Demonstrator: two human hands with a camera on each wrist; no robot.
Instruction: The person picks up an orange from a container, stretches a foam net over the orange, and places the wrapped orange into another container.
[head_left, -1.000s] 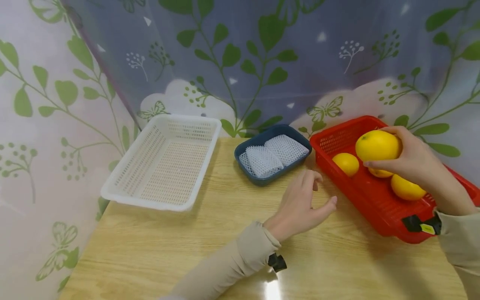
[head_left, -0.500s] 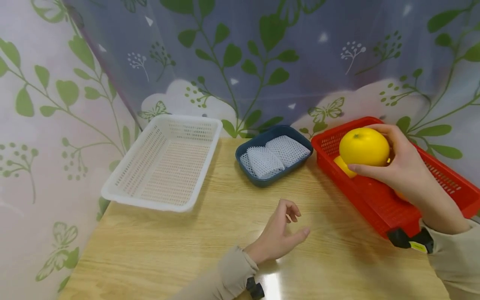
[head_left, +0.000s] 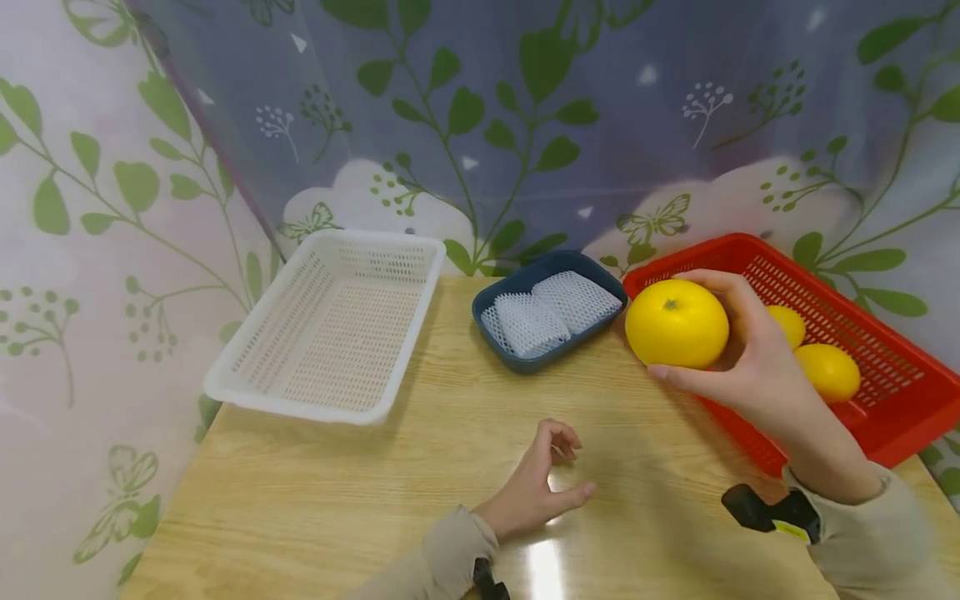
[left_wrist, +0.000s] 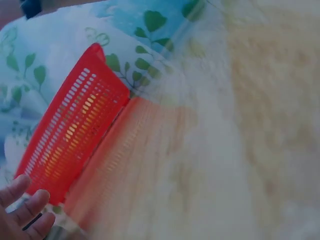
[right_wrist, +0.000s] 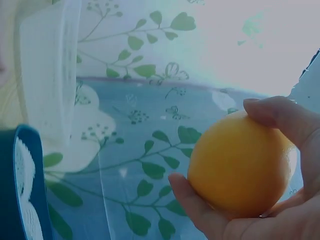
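In the head view my right hand (head_left: 757, 375) holds a round yellow orange (head_left: 677, 323), its thumb below and its fingers around the far side. The orange is held above the near-left edge of a red plastic basket (head_left: 907, 417). More oranges (head_left: 827, 372) lie inside that basket, partly hidden by the hand. The right wrist view shows the held orange (right_wrist: 240, 165) close up between thumb and fingers. My left hand (head_left: 528, 487) hovers over the wooden table, fingers loosely bent, with nothing in it. The left wrist view catches its fingertips (left_wrist: 31, 207) near the red basket.
A white plastic basket (head_left: 390, 392) stands at the left. Between the baskets sits a small dark blue tray (head_left: 517, 363) with several white foam net sleeves (head_left: 576, 300). Behind the table (head_left: 300, 500) hangs a leaf-patterned cloth (head_left: 480, 125).
My right hand has carried the orange left and toward me, from over the basket's middle to its edge. My left hand has drawn back toward me and to the left.
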